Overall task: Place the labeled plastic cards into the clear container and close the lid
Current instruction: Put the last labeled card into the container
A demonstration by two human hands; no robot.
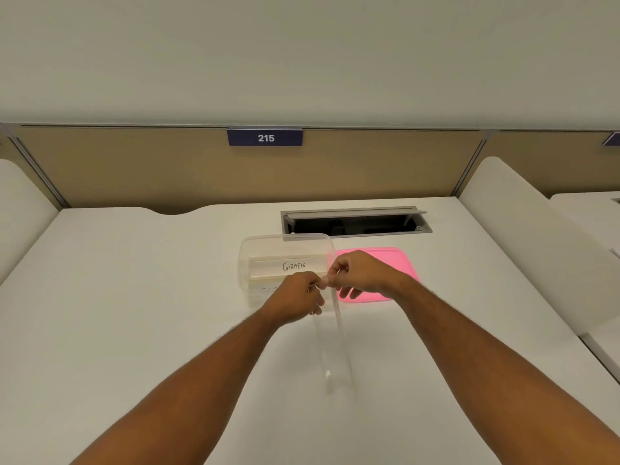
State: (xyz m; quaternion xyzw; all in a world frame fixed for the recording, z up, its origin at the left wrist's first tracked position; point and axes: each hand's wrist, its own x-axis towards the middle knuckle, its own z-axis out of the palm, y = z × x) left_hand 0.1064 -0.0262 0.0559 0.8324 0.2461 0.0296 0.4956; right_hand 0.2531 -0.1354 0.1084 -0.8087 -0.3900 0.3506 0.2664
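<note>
Head view: your left hand (pixel 297 297) and right hand (pixel 355 273) both pinch one clear card (pixel 332 344) at its top end, just before the container (pixel 285 245). It hangs long; a skewed entry could jam on cards inside. Pink lid (pixel 399 260) lies beside.

White desk (pixel 134 313) lies bare to the left and right of both forearms. Ahead, a clear container (pixel 285 256) and pink lid (pixel 385 263) sit side by side, seemingly touching. Behind them an open cable hatch (pixel 355 223), then a partition (pixel 167 169).
</note>
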